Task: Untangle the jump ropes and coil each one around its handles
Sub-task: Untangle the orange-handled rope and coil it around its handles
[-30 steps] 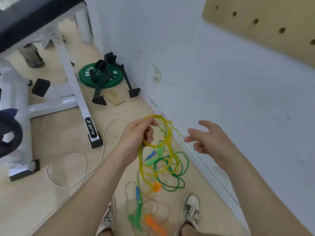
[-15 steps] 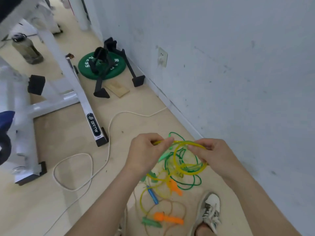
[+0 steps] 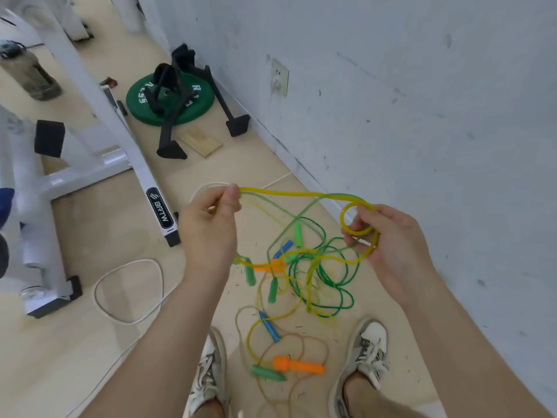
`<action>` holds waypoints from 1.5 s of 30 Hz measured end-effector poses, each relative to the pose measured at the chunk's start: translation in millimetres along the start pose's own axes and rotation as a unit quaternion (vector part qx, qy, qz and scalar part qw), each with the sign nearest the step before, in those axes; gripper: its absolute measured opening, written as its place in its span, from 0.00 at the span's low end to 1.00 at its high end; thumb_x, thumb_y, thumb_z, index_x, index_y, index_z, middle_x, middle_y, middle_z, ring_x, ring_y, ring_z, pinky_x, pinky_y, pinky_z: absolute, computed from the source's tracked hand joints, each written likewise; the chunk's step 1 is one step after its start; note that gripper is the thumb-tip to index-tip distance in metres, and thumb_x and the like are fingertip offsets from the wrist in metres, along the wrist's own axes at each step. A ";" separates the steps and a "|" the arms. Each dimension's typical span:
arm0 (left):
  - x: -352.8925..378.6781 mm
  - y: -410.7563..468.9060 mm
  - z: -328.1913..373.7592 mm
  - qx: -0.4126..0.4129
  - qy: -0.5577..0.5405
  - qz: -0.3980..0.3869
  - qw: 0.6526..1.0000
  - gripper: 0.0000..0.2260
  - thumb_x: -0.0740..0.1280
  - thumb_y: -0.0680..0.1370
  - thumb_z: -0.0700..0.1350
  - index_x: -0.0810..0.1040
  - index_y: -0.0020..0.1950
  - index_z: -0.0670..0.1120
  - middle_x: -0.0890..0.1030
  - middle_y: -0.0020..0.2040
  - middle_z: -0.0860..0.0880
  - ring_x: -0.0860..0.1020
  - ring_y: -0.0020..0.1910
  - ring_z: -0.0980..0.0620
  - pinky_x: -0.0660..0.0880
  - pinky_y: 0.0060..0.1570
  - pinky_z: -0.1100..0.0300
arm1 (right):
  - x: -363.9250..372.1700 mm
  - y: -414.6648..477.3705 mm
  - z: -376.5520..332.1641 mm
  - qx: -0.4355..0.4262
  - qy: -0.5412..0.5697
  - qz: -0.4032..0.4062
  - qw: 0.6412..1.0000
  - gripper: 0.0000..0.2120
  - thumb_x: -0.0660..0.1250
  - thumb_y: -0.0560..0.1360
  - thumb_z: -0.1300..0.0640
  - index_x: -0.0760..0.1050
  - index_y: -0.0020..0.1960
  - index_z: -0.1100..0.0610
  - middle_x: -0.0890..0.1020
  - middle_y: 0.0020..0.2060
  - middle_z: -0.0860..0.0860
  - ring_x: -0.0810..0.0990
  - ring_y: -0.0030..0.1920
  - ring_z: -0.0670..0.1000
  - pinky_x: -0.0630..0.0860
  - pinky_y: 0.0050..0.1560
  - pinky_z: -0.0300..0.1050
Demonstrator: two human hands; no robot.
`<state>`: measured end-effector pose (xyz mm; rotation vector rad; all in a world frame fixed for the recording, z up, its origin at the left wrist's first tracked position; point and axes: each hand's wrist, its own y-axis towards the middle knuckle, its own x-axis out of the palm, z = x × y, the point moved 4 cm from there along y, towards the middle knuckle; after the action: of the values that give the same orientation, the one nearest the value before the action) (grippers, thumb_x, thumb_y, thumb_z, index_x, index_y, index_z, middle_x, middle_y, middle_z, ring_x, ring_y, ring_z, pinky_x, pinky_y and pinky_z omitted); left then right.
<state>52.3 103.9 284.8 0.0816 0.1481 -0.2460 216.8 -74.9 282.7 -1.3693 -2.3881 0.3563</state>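
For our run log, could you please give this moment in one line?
phase: untangling | left hand: pinches yellow rope | right hand: holds loop | rope pile: tangled on floor

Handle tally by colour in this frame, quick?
green handles: 4
blue handles: 2
orange handles: 2
Total: 8 clearly visible; more could be hidden.
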 end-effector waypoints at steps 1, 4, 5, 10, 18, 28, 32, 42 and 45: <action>-1.9 1.6 -2.5 -0.028 -0.032 0.013 0.999 0.08 0.66 0.79 0.45 0.80 0.41 0.50 0.81 0.41 0.46 0.81 0.39 0.54 0.74 0.40 0.65 | 2.5 -0.3 0.8 0.011 0.002 -0.012 1.000 0.08 0.65 0.78 0.64 0.75 0.40 0.62 0.75 0.30 0.53 0.79 0.32 0.52 0.76 0.41 0.46; -2.9 3.8 -8.9 -0.066 -0.021 0.000 0.998 0.10 0.63 0.80 0.41 0.78 0.41 0.50 0.80 0.41 0.50 0.79 0.42 0.54 0.74 0.41 0.65 | 12.6 -3.8 3.6 0.050 0.029 -0.072 0.996 0.09 0.64 0.79 0.61 0.75 0.41 0.61 0.73 0.30 0.52 0.76 0.29 0.50 0.70 0.34 0.43; -1.8 3.4 -9.3 -0.050 0.029 -0.019 0.998 0.11 0.62 0.79 0.38 0.77 0.42 0.52 0.80 0.43 0.51 0.78 0.45 0.54 0.74 0.46 0.63 | 15.5 -5.3 4.6 0.063 0.040 -0.090 0.993 0.10 0.63 0.79 0.59 0.76 0.42 0.60 0.73 0.30 0.52 0.74 0.28 0.50 0.68 0.31 0.41; 27.3 -26.0 11.7 -0.044 0.043 -0.225 0.972 0.08 0.65 0.77 0.37 0.80 0.49 0.50 0.81 0.45 0.50 0.78 0.44 0.56 0.73 0.45 0.62 | 33.9 -12.6 13.0 0.041 -0.027 -0.164 0.985 0.13 0.62 0.80 0.55 0.81 0.47 0.62 0.74 0.33 0.52 0.69 0.29 0.47 0.61 0.25 0.36; 49.6 -51.2 9.7 -0.043 -0.031 -0.395 0.917 0.11 0.74 0.72 0.42 0.79 0.53 0.47 0.80 0.41 0.55 0.78 0.39 0.59 0.75 0.44 0.65 | 43.6 -16.6 17.0 0.026 -0.081 -0.186 0.979 0.17 0.59 0.82 0.53 0.82 0.45 0.61 0.80 0.37 0.57 0.77 0.35 0.49 0.76 0.34 0.38; 39.6 -55.1 15.0 0.321 0.263 -0.288 0.863 0.17 0.63 0.74 0.55 0.78 0.57 0.48 0.79 0.48 0.52 0.77 0.45 0.49 0.77 0.42 0.51 | 45.1 -21.3 21.0 0.059 -0.071 -0.137 0.986 0.17 0.59 0.83 0.56 0.80 0.43 0.64 0.81 0.33 0.55 0.80 0.29 0.48 0.78 0.31 0.42; 39.3 -49.5 17.1 0.312 0.257 -0.251 0.879 0.16 0.62 0.78 0.54 0.79 0.38 0.45 0.71 0.29 0.54 0.68 0.31 0.54 0.68 0.33 0.57 | 41.7 -19.6 23.2 0.098 -0.017 -0.114 0.988 0.18 0.65 0.80 0.54 0.78 0.34 0.60 0.77 0.29 0.53 0.80 0.29 0.51 0.73 0.31 0.40; 7.5 -14.5 41.0 0.020 -0.077 -0.190 0.978 0.08 0.67 0.78 0.46 0.83 0.44 0.45 0.65 0.26 0.50 0.61 0.25 0.57 0.61 0.25 0.70 | -3.7 7.6 18.1 -0.018 -0.507 0.035 0.861 0.36 0.69 0.75 0.47 0.58 0.77 0.57 0.67 0.71 0.57 0.65 0.72 0.54 0.62 0.69 0.49; 22.4 -27.8 49.7 -0.008 -0.113 -0.315 0.942 0.11 0.67 0.77 0.50 0.82 0.40 0.45 0.64 0.23 0.50 0.58 0.22 0.56 0.57 0.22 0.67 | 36.1 -10.9 23.6 -0.064 -0.393 -0.196 0.896 0.50 0.76 0.70 0.53 0.46 0.78 0.38 0.55 0.76 0.39 0.52 0.76 0.40 0.54 0.72 0.40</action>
<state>73.7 66.8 328.6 -0.0130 -0.0582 -0.8923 181.4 -49.9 272.3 -0.8201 -3.3117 0.7603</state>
